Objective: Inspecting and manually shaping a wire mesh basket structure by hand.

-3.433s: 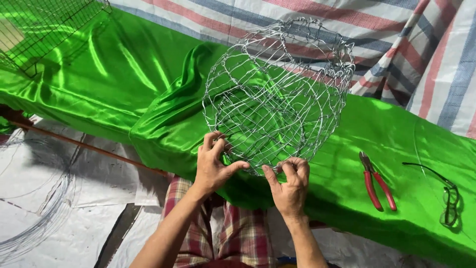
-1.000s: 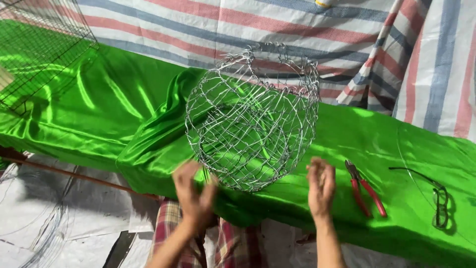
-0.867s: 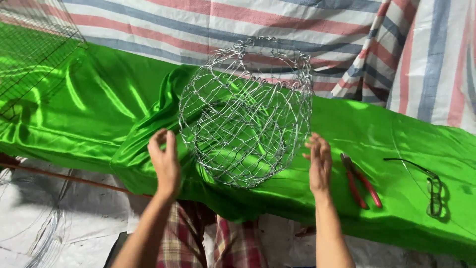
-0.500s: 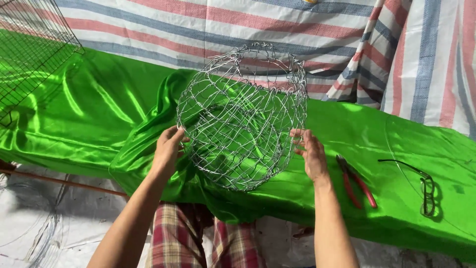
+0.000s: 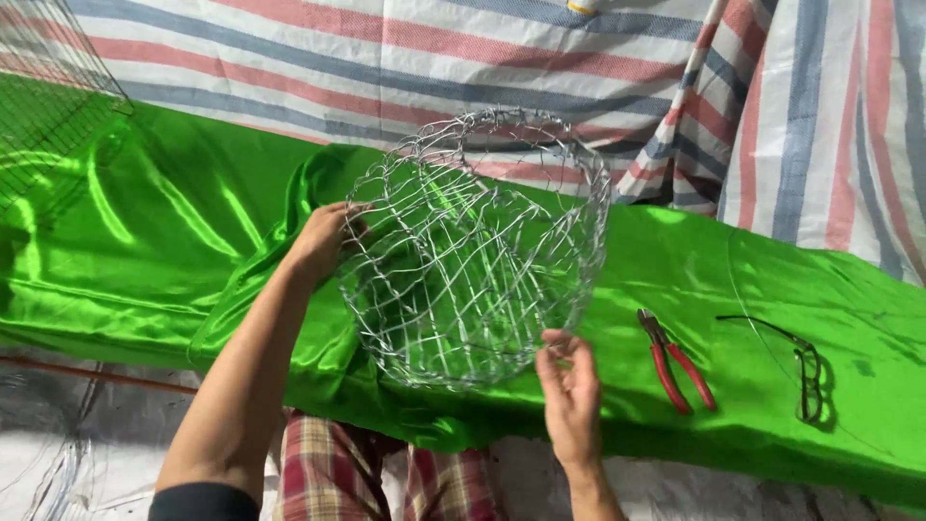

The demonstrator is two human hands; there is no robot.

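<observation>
Shiny green satin cloth covers the tabletop, with a red, white and blue striped tarp hung behind it. Round basket of twisted silver wire mesh sits tilted on the cloth, open rim up and away, rounded bottom toward the tabletop's near edge.

Left hand is on the basket's left wall, fingers curled onto the mesh; grip looks closed on the wire, thumb side hidden. Right hand is at the lower right of the basket, fingers loosely open, tips touching or just off the bottom wires, can't tell which.

Right of the right-hand fingers: red-handled pliers flat on the cloth, near but apart. Farther right, bent loop of dark wire, well apart. Free cloth between basket and pliers.

Left of the left-hand fingers: open stretch of cloth, then a dark wire grid panel at the far left corner. Near edge of the tabletop runs just below the basket; plaid trousers below it.
</observation>
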